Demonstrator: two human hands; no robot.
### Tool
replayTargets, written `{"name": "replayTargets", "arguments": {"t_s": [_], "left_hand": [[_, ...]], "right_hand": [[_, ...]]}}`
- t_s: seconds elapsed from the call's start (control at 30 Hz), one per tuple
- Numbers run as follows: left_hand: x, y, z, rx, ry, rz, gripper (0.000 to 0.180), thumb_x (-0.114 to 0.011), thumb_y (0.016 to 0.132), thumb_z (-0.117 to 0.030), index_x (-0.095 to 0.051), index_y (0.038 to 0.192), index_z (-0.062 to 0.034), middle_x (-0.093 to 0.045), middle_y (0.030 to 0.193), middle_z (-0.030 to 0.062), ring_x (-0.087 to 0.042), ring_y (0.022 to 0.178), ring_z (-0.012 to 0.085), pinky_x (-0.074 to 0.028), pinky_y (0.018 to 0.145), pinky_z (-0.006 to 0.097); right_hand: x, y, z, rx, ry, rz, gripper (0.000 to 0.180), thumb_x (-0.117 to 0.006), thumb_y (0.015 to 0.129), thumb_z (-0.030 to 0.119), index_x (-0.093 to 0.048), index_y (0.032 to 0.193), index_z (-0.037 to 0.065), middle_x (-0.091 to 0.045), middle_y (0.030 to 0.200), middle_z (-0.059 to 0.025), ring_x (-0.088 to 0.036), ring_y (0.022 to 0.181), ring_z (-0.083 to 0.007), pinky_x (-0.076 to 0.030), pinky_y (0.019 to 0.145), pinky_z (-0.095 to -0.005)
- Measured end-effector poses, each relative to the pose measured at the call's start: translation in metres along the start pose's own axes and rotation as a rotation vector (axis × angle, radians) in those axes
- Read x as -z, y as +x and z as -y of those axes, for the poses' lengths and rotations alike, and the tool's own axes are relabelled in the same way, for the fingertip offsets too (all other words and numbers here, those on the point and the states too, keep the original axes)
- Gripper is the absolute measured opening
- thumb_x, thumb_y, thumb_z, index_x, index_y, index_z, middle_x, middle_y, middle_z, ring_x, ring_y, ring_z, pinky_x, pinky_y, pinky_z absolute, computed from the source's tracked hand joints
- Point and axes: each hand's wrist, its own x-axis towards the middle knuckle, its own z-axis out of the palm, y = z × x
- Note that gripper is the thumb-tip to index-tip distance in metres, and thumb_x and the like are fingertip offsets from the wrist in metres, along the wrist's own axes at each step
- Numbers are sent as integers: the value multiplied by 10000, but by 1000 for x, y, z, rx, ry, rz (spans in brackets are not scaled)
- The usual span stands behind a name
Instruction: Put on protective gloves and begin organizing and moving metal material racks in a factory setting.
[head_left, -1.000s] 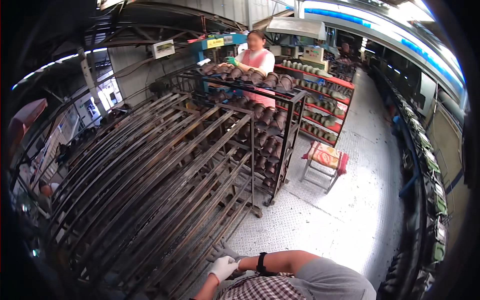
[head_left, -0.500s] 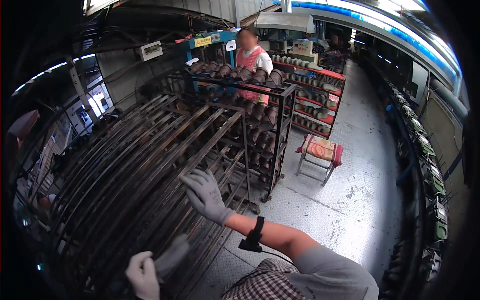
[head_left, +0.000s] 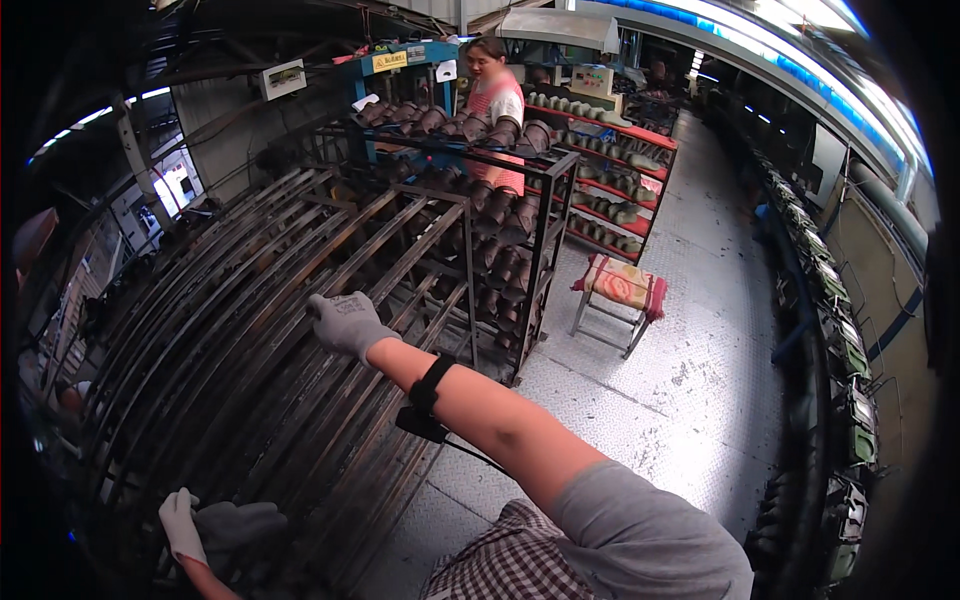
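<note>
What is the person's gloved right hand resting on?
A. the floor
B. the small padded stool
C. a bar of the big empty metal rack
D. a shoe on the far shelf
C: the right hand lies on a dark bar of the empty metal rack, well away from the stool and the shoe-filled shelves.

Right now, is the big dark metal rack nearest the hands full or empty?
Empty, as far as shows: the near rack has only bare rails under the right hand, while the rack behind it holds rows of dark shoes.
</note>
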Motion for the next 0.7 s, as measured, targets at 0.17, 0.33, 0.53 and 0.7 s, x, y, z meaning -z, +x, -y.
{"name": "replayTargets", "arguments": {"t_s": [0.17,0.33,0.53,0.7], "left_hand": [[-10,10,1,70,-107,44,321,-579,914,-298,-665,822,-3,-527,686,-11,-430,631,91,-348,593,274],[-7,9,6,122,-172,22,363,-588,913,-347,-683,886,2,-535,726,-11,-430,655,93,-351,601,268],[-10,5,-8,168,-210,4,325,-583,918,-301,-687,880,5,-482,653,-27,-414,612,75,-324,575,249],[-7,4,-8,188,-217,16,333,-582,921,-314,-687,888,0,-464,644,-29,-411,601,74,-316,568,245]], "right_hand": [[-7,4,-2,-11,-9,-54,261,-438,915,240,-598,1026,67,-692,903,-163,-659,919,-343,-434,824,-443],[-5,12,1,-31,-55,34,296,-447,919,266,-643,1020,69,-698,936,-166,-661,940,-338,-460,826,-443],[-7,20,2,-119,-90,102,298,-467,889,230,-670,1041,74,-697,1001,-161,-657,989,-324,-490,835,-431],[-6,19,4,-123,-81,107,293,-479,862,197,-669,1050,77,-694,1021,-158,-654,1006,-318,-493,834,-433]]}}
